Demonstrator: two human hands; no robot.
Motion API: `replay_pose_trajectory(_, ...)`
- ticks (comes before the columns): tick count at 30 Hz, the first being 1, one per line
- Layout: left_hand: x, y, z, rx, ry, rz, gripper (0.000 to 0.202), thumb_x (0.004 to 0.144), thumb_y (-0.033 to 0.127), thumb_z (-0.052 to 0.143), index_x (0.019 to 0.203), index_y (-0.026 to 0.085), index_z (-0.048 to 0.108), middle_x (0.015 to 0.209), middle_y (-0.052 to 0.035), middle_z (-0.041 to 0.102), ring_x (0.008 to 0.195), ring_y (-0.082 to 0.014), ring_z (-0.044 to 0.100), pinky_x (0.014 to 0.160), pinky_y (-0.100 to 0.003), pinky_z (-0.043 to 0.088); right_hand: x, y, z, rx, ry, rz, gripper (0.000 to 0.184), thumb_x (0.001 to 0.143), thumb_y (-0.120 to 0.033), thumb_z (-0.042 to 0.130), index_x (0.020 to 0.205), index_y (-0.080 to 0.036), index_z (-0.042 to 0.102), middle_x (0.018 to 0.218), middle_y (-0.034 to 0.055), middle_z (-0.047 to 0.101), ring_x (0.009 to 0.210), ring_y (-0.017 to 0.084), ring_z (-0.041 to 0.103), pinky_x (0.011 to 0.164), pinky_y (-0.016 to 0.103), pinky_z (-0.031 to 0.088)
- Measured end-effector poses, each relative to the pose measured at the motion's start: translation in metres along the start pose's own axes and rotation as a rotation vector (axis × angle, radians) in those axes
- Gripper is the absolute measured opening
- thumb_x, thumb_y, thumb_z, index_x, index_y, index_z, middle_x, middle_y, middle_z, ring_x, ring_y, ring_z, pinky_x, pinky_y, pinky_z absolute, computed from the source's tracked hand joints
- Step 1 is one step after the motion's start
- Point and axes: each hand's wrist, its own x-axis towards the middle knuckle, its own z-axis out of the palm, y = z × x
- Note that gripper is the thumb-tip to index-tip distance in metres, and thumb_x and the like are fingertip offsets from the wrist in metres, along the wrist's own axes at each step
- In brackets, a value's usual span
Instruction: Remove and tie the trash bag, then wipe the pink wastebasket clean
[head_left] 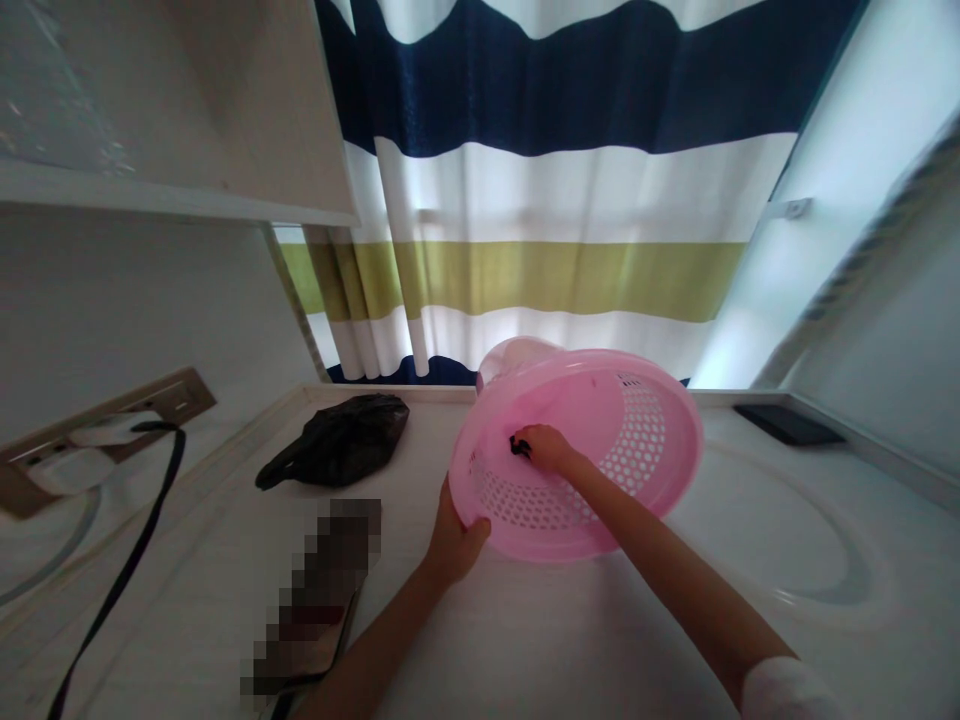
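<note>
No lettering, label, brand or number can be read.

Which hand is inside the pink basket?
The right hand: it reaches into the basket with a small black thing, while the left hand grips the basket's edge.

Soft daylight through the striped curtain [555,190], dim foreground, blurred and stretched edges

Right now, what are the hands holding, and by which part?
Left hand: pink basket, by its near-left rim. Right hand, inside the basket: small black item at the fingertips; too small to tell which part.
</note>
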Motion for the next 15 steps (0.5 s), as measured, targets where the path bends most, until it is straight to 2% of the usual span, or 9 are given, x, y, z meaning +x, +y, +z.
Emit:
replay_pose_trajectory(5, 0.01, 0.003, -0.009, -0.04, -0.087, 0.013, 0.055, 0.06, 0.022, 0.055, 0.113, 0.014, 0.04, 0.117, -0.0117, 0.047, 0.114, -0.0288, 0.038, 0.096, -0.047, 0.028, 0.034, 0.011, 0.006, -0.006, 0.025, 0.094, 0.024, 0.076, -0.023, 0.043, 0.093, -0.021, 0.06, 0.094, 0.0065, 0.061, 0.086, 0.018, 0.053, 0.073, 0.026, 0.037)
replay_pose_trajectory(8, 0.014, 0.007, -0.013, -0.054, -0.086, 0.024, 0.056, 0.062, 0.029, 0.057, 0.113, 0.016, 0.04, 0.117, -0.0119, 0.048, 0.111, -0.0288, 0.042, 0.094, -0.046, 0.031, 0.049, 0.017, 0.007, 0.003, 0.039, 0.134, 0.024, 0.076, -0.024, 0.043, 0.093, -0.02, 0.061, 0.094, 0.0071, 0.061, 0.086, 0.018, 0.053, 0.073, 0.027, 0.037)
replay_pose_trajectory(12, 0.013, 0.005, -0.015, -0.08, -0.097, -0.004, 0.057, 0.065, 0.038, 0.056, 0.114, 0.016, 0.038, 0.114, -0.0122, 0.05, 0.105, -0.0281, 0.047, 0.09, -0.046, 0.036, 0.058, 0.022, 0.008, 0.023, 0.051, 0.153, 0.024, 0.076, -0.024, 0.043, 0.091, -0.022, 0.061, 0.094, 0.0051, 0.061, 0.084, 0.017, 0.053, 0.072, 0.027, 0.038)
replay_pose_trajectory(15, 0.011, 0.001, -0.014, -0.044, -0.072, -0.019, 0.058, 0.068, 0.038, 0.054, 0.118, 0.017, 0.034, 0.119, -0.0117, 0.046, 0.111, -0.0267, 0.042, 0.094, -0.045, 0.033, 0.058, 0.023, 0.011, 0.039, 0.059, 0.174, 0.024, 0.076, -0.024, 0.043, 0.093, -0.023, 0.06, 0.096, 0.0047, 0.06, 0.087, 0.017, 0.053, 0.074, 0.026, 0.037)
